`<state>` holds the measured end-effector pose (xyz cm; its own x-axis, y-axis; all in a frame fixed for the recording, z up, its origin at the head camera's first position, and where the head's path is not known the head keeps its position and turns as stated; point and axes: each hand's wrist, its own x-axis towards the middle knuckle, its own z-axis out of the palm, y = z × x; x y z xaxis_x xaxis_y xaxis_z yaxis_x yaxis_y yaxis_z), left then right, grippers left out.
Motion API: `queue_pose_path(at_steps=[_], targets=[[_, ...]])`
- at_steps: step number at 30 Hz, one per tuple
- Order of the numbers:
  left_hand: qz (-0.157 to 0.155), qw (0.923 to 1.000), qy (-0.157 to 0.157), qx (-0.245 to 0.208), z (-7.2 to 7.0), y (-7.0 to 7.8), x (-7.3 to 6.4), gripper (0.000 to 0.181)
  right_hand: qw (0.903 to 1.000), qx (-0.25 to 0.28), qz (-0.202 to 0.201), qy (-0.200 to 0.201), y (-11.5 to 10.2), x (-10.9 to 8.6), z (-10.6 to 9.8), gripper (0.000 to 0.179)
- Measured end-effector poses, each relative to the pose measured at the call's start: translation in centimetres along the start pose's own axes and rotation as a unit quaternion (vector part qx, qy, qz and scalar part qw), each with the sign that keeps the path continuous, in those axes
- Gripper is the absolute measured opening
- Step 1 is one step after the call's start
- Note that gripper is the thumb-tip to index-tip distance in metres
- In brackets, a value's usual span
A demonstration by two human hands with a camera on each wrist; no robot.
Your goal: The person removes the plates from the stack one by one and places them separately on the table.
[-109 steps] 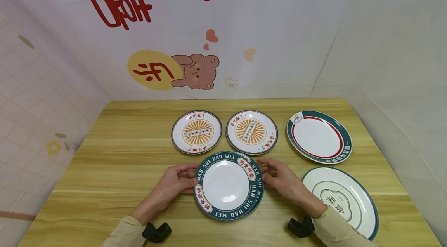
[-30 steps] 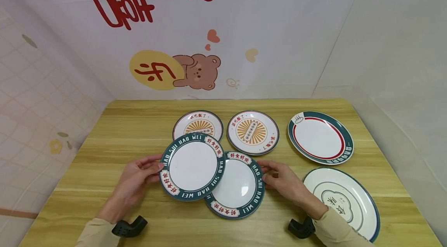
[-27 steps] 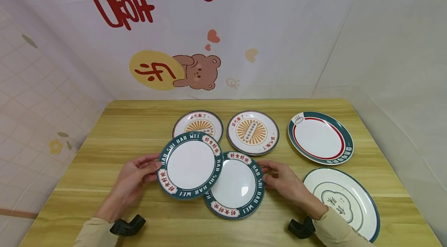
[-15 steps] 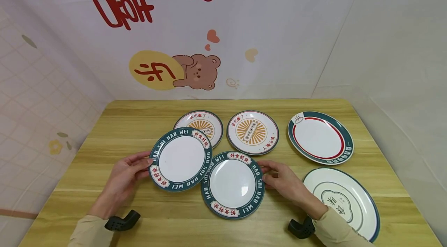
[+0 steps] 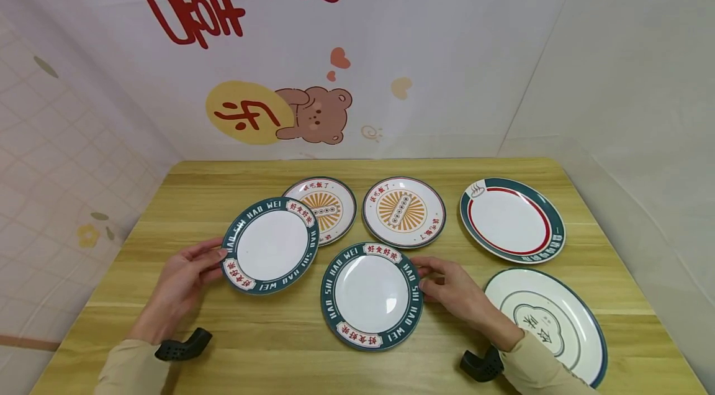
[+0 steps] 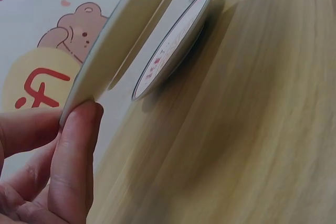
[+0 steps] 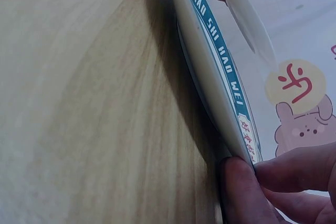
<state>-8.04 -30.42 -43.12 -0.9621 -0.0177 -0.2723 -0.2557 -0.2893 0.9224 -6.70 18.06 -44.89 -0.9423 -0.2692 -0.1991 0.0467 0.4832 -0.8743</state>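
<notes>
My left hand point(image 5: 183, 277) pinches the left rim of a white plate point(image 5: 270, 243) with a green lettered border. That plate is up off the table; in the left wrist view its pale underside point(image 6: 121, 35) shows above the wood. A matching green-bordered plate point(image 5: 371, 295) lies front and centre on the table. Its right rim is pinched between the thumb and fingers of my right hand point(image 5: 447, 283). The raised plate covers part of a smaller plate with an orange sunburst point(image 5: 329, 212) behind it.
A second sunburst plate point(image 5: 404, 212) lies at the back centre. To its right is an oval plate with a red ring point(image 5: 511, 221). A large oval plate point(image 5: 544, 320) sits by my right forearm. Walls stand behind and beside the wooden table point(image 5: 268, 345).
The two green-bordered plates overlapped earlier. My left hand has lifted the upper one and carried it left and slightly back, clear of the other. My right hand has stayed at the lower plate's rim.
</notes>
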Motion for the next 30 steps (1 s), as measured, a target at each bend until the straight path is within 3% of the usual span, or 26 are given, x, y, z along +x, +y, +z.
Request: queue_pose_path(at_steps=[11, 20, 30], targets=[[-0.013, 0.9997, 0.02, 0.0, -1.5, 1.1, 1.1, 0.022, 1.0, -0.005, 0.007, 0.005, 0.0, 0.0, 0.0, 0.043], [-0.002, 0.9996, 0.025, -0.011, -2.6, 1.5, 1.9, 0.022, 1.0, -0.004, 0.0, 0.0, 0.0, 0.0, 0.0, 0.042], [-0.018, 0.9985, 0.05, -0.006, -3.7, 2.2, 2.8, 0.021, 1.0, -0.003, 0.007, 0.0, -0.1, 0.0, 0.0, 0.042]])
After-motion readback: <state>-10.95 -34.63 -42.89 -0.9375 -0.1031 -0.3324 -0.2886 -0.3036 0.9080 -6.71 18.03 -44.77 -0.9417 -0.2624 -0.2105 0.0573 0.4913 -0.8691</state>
